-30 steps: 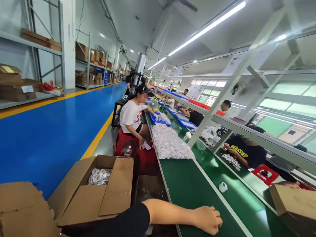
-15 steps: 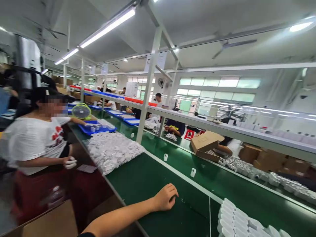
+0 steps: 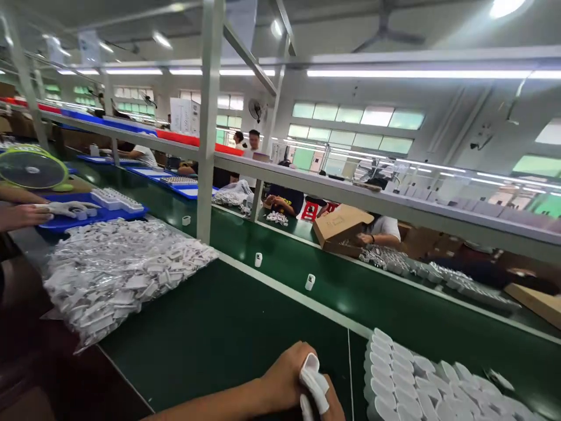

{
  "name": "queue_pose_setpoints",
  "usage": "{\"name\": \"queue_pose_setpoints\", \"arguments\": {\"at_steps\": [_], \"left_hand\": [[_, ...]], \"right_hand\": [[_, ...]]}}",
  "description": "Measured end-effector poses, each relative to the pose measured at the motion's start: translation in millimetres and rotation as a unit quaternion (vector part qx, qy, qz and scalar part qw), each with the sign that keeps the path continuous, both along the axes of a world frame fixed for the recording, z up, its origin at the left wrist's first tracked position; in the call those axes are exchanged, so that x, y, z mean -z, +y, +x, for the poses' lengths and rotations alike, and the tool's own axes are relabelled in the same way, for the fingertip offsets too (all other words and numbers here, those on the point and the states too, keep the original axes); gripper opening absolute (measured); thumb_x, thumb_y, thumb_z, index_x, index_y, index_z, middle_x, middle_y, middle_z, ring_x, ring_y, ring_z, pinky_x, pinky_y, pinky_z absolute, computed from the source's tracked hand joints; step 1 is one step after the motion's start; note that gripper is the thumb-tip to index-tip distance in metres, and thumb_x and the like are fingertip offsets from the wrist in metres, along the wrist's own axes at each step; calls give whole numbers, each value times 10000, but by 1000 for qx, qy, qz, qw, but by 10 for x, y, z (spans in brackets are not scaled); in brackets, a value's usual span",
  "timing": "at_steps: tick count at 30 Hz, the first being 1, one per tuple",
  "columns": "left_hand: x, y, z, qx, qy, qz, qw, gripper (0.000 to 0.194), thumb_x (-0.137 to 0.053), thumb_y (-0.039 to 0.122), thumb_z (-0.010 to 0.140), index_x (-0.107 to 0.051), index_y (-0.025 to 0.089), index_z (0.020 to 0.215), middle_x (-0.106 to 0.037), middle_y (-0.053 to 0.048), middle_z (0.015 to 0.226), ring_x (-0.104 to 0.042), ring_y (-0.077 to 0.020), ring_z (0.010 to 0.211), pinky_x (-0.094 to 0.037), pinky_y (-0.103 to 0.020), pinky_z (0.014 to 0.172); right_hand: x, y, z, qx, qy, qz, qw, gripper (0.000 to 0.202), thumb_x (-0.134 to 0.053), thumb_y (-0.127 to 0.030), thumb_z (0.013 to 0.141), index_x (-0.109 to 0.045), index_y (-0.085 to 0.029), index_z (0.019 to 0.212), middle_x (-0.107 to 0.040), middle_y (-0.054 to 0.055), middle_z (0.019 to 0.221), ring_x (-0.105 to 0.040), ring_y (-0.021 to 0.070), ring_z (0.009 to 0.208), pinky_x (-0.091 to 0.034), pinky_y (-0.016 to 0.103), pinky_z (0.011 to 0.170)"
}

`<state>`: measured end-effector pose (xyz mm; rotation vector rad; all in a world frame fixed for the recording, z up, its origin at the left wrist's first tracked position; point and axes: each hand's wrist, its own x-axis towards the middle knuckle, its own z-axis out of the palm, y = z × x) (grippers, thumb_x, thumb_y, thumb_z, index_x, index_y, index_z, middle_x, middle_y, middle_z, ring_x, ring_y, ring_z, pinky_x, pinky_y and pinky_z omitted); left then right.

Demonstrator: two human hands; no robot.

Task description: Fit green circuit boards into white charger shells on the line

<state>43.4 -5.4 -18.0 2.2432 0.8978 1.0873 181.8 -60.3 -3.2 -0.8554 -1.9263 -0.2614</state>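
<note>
My left hand (image 3: 287,377) reaches in low over the green work surface, its fingers curled closed at a small white hollow piece (image 3: 311,363) with an oval rim. From below, my right hand (image 3: 333,402) meets it at the bottom edge of the view; most of that hand is cut off. White coverings (image 3: 321,396) show on the right fingers, which are pressed up against the piece. Right of the hands stand stacked white oval cups (image 3: 388,374) in close rows.
A plastic-wrapped heap of white parts (image 3: 131,269) lies on the left, beyond it a co-worker's gloved hand (image 3: 70,209) at a blue tray (image 3: 56,224). Two small white units (image 3: 258,259) stand on the green belt. A metal post (image 3: 205,123) rises behind.
The view has turned right and come nearer the bench. My left hand, earlier alone with loosely bent fingers, now meets my right hand, which has come in at the white piece.
</note>
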Motion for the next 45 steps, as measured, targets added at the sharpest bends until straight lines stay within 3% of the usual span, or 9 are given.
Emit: {"name": "queue_pose_setpoints", "arguments": {"at_steps": [3,7,10,18,23,27,35,45], "left_hand": [[-59,-82,-4,6,-43,0,999,152,-588,118,748,-496,205,831,-575,-9,809,-534,-147,712,-445,-257,669],[-101,-117,-26,-12,-88,8,996,149,-510,122,810,-513,210,930,-598,-36,877,-577,-177,801,-488,-305,742],[-144,-130,-60,-24,-106,34,993,111,-504,166,858,-507,215,958,-597,-33,873,-595,-174,792,-504,-306,728],[-233,-99,-77,-29,-105,140,984,164,-515,141,857,-480,220,996,-580,-12,854,-596,-149,721,-506,-266,647],[-157,-67,-75,-11,-51,148,988,226,-523,103,818,-496,212,1015,-588,-37,903,-598,-183,811,-517,-307,711],[-67,-33,-95,-4,-12,121,993,396,-561,92,757,-464,201,1125,-571,-75,1040,-580,-222,963,-512,-369,822],[-70,-40,-88,27,17,113,993,466,-526,123,824,-352,227,1244,-481,-88,1153,-548,-197,1012,-506,-351,799],[-80,-33,-57,31,42,136,989,393,-432,139,872,-300,216,1234,-441,-96,1118,-579,-208,937,-512,-373,736]], "right_hand": [[-40,-51,104,15,15,-7,1000,488,-457,-196,974,-410,-264,1456,-701,114,1084,-734,253,933,-643,370,771],[-108,-73,224,27,18,-42,999,540,-556,-265,955,-375,-223,1462,-660,156,1174,-678,297,1084,-612,470,871],[-142,-103,204,17,11,-58,998,529,-580,-284,944,-395,-216,1435,-654,157,1183,-660,292,1104,-602,469,885],[-231,-162,52,8,-5,-39,999,354,-507,-282,978,-480,-191,1319,-664,142,1086,-672,242,983,-595,385,782],[-218,-163,68,6,-48,-72,996,215,-505,-244,983,-629,-181,1147,-644,18,680,-596,176,602,-486,292,596],[-124,-153,90,25,-80,-136,987,222,-526,-281,978,-699,-142,984,-620,21,589,-523,172,543,-384,292,570],[-96,-126,90,68,-153,-205,964,398,-443,-325,989,-590,-186,646,-549,23,537,-424,162,512,-285,297,560],[-115,-93,122,86,-194,-226,951,403,-394,-306,980,-524,-200,613,-475,7,515,-360,148,499,-236,301,546]]}}
